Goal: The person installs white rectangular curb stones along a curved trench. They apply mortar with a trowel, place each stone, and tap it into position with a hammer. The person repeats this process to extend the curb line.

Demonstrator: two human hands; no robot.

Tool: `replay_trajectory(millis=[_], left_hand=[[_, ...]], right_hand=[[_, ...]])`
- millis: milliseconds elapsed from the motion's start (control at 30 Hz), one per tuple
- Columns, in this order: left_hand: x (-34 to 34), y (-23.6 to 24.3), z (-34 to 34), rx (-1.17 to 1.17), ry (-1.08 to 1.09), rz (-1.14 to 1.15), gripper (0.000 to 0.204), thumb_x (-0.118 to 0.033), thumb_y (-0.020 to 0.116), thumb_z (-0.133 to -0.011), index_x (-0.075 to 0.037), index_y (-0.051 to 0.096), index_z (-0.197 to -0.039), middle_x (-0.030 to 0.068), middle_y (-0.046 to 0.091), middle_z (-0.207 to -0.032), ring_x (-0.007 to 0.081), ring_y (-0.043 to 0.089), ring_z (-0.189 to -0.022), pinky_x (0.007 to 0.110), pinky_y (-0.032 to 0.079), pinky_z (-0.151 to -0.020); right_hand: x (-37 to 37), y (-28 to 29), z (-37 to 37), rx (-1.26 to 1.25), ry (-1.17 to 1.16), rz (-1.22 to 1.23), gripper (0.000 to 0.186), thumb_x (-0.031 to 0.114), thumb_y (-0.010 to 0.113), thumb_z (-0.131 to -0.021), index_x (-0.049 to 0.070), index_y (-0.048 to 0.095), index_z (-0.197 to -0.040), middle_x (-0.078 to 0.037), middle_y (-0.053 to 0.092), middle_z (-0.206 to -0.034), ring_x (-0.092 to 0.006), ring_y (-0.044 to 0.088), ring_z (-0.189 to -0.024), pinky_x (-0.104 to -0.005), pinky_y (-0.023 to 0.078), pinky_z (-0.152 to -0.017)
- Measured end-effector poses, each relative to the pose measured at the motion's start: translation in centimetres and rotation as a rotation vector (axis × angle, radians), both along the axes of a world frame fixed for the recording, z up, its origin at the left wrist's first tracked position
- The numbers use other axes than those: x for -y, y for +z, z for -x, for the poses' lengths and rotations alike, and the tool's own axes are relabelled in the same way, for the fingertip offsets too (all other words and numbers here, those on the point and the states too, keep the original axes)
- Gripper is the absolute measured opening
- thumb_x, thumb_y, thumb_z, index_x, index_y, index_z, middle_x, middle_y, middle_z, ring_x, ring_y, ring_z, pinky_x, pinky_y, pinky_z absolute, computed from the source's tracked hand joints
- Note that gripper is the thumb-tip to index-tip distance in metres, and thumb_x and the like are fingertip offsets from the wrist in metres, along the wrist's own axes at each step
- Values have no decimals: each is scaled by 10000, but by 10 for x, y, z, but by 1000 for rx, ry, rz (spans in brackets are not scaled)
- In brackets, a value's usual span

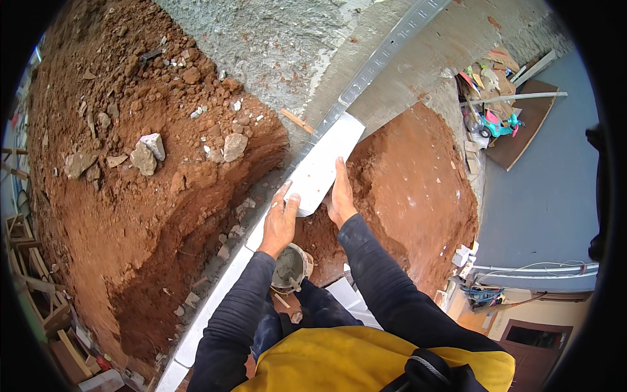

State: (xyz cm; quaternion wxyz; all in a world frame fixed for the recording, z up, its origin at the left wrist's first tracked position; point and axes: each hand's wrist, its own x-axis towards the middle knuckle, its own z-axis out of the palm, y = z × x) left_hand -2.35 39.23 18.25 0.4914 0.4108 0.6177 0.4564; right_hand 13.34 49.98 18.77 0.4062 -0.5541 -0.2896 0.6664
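A white building block (324, 162) is held between my two hands at the middle of the view, tilted up toward the far right. My left hand (279, 225) grips its near left end, thumb on the upper face. Along its right side lies my right hand (341, 195), with the fingers partly hidden. The far end of the block meets a perforated metal strip (382, 59) on the grey wall. A row of white blocks (219, 304) runs from below my left hand to the lower left. Just below the hands stands a bucket (292, 268) of grey mortar.
Reddish soil (183, 215) with loose stones (147, 155) rises on the left. More soil (418, 189) lies on the right. A wooden stick (297, 121) juts out beside the strip. Debris and a toy vehicle (499, 124) lie at the far right, by a grey surface (542, 202).
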Motion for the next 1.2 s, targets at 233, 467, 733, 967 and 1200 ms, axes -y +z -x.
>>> replay_trajectory(millis=[233,467,733,967,1200], left_hand=[[1,0,1,-23,-18,-8,676,-486,482,-1118,20,474,-1567,308,512,-1564,432,484,-1478,445,360,-1231],[3,-6,-6,-62,36,-72,613,-419,518,-1123,18,473,-1551,303,485,-1577,463,433,-1494,484,326,-1254],[-2,-5,-3,-54,50,-136,661,-437,499,-1125,67,455,-1550,338,475,-1567,494,412,-1499,505,308,-1263],[-6,-1,9,-66,-70,-62,740,-481,483,-1124,93,405,-1585,343,457,-1600,448,441,-1509,436,334,-1254],[-40,31,9,-963,-226,-411,834,-382,700,-994,-74,330,-1675,204,268,-1751,456,199,-1626,715,241,-1245]], right_hand=[[-3,-6,0,-22,-50,-11,802,636,483,-1090,55,359,-1628,-137,517,-1571,-286,520,-1423,-490,441,-1165],[-4,-8,2,1,-80,-26,784,620,471,-1094,37,375,-1609,-146,533,-1540,-284,534,-1396,-440,432,-1168],[-3,-6,7,-19,-82,-72,782,578,493,-1101,18,351,-1628,-139,529,-1540,-270,558,-1390,-431,461,-1155],[-2,19,3,235,33,0,1032,813,476,-980,151,209,-1727,-170,313,-1726,-376,361,-1550,-660,390,-1164],[151,9,-46,131,-54,-48,1040,804,462,-1005,144,138,-1741,-169,373,-1708,-352,388,-1557,-648,363,-1181]])
